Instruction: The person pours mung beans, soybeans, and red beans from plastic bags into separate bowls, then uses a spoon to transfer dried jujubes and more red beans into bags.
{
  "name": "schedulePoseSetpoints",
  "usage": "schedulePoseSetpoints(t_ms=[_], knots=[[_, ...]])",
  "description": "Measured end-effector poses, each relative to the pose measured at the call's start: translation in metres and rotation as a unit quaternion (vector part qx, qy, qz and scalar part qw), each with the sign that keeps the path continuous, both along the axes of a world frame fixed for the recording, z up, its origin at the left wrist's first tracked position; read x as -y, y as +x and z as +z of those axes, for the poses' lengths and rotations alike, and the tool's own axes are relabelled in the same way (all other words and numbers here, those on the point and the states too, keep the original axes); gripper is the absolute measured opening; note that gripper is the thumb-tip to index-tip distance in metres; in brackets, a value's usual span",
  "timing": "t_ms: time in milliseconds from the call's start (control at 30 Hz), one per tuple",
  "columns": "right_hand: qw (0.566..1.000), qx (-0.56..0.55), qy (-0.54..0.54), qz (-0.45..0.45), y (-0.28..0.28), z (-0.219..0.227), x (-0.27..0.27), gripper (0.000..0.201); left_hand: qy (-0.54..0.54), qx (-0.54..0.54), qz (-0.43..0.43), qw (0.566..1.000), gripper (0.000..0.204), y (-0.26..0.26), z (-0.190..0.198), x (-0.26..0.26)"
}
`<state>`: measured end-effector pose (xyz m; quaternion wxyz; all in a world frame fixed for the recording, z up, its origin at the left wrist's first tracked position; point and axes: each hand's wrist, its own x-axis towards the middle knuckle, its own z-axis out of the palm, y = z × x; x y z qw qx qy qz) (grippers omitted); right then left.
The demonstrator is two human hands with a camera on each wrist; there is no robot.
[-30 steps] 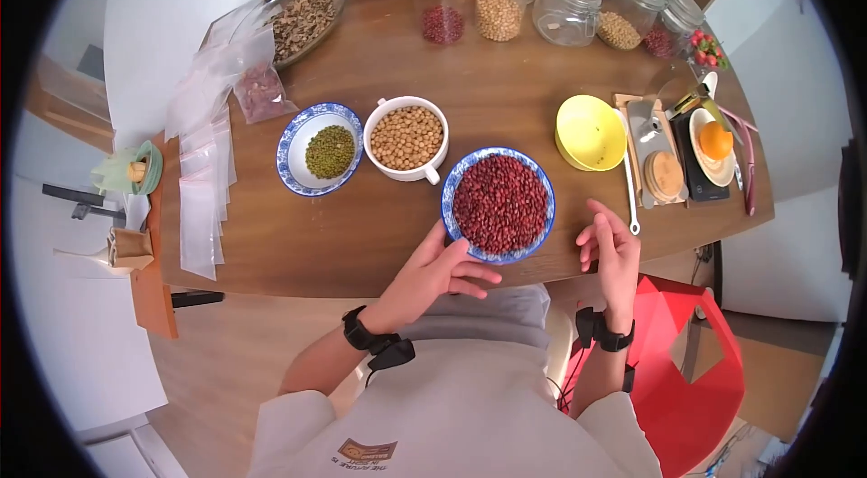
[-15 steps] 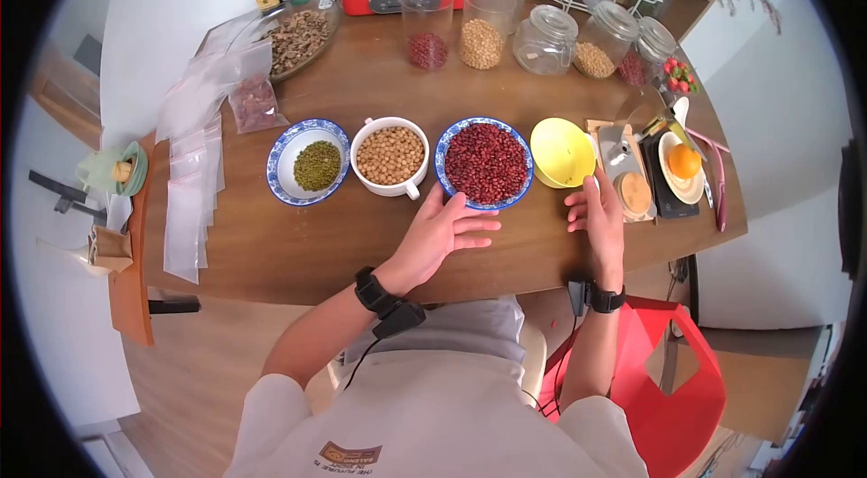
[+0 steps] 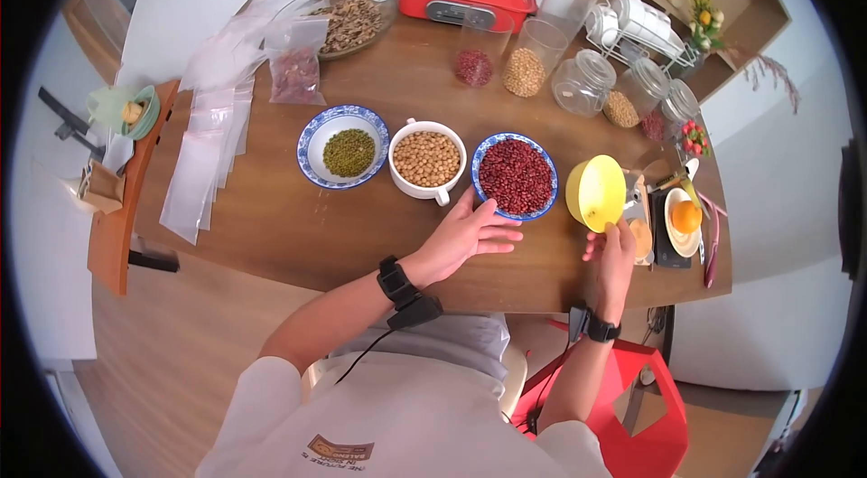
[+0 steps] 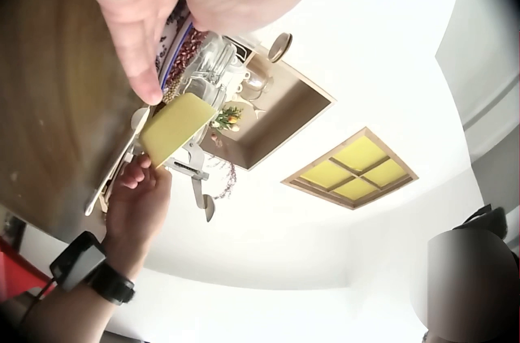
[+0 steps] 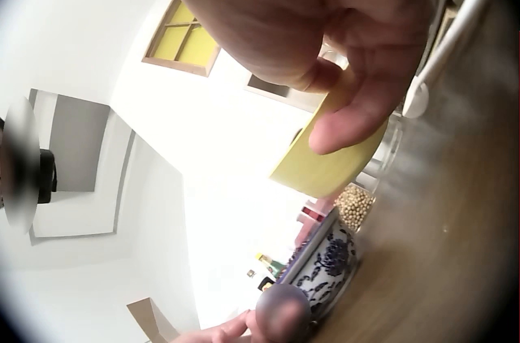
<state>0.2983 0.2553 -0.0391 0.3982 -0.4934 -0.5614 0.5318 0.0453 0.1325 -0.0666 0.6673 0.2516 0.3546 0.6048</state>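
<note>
Tipped over at an angle now, the yellow bowl (image 3: pixel 601 189) has come away from the bowl of red beans (image 3: pixel 475 169), leaving a gap of tabletop (image 3: pixel 542 270) where their rims sat close together half a second ago. On the head view the right hand (image 3: pixel 617 261) has the near rim of that yellow bowl pinched between thumb and fingers, just to the right of the red beans. And the left hand (image 3: pixel 456 239)? Fingers spread and fairly straight, touching the near-left rim of the bowl of red beans. Immediately left of that bowl stands the white cup of chickpeas (image 3: pixel 415 194), and further left the bowl of green beans (image 3: pixel 316 154). Over to the left wrist: the left hand looms large, partly hiding the red beans, and past them the right hand grips the yellow bowl's edge. Right wrist next: a fingertip lies flat against the yellow wall, with the flower-patterned side of the bowl of red beans beyond; whether the yellow base touches the tabletop, you can't tell.
</note>
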Motion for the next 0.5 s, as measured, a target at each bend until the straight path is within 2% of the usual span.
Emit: schedulePoseSetpoints(t_ms=[67,200,267,400,500], knots=[[1.000,0.014,0.001,-0.011,-0.001,0.019,0.015,0.027,0.004,0.004,0.000,1.000,0.060,-0.003,0.005,0.010],[0.998,0.047,0.021,0.027,-0.001,0.050,0.049,0.028,-0.081,-0.004,-0.049,0.996,0.060,-0.014,0.027,0.061],[0.993,0.046,-0.033,0.106,-0.004,0.054,0.065,0.029,-0.091,-0.073,-0.144,0.983,0.049,-0.028,0.030,0.087],[0.966,0.074,-0.114,0.221,-0.027,0.035,0.082,0.038,-0.097,-0.138,-0.126,0.978,0.037,-0.058,0.034,0.128],[0.953,0.102,-0.134,0.252,-0.051,0.027,0.088,0.041,-0.122,-0.189,-0.027,0.974,0.029,-0.078,0.043,0.151]])
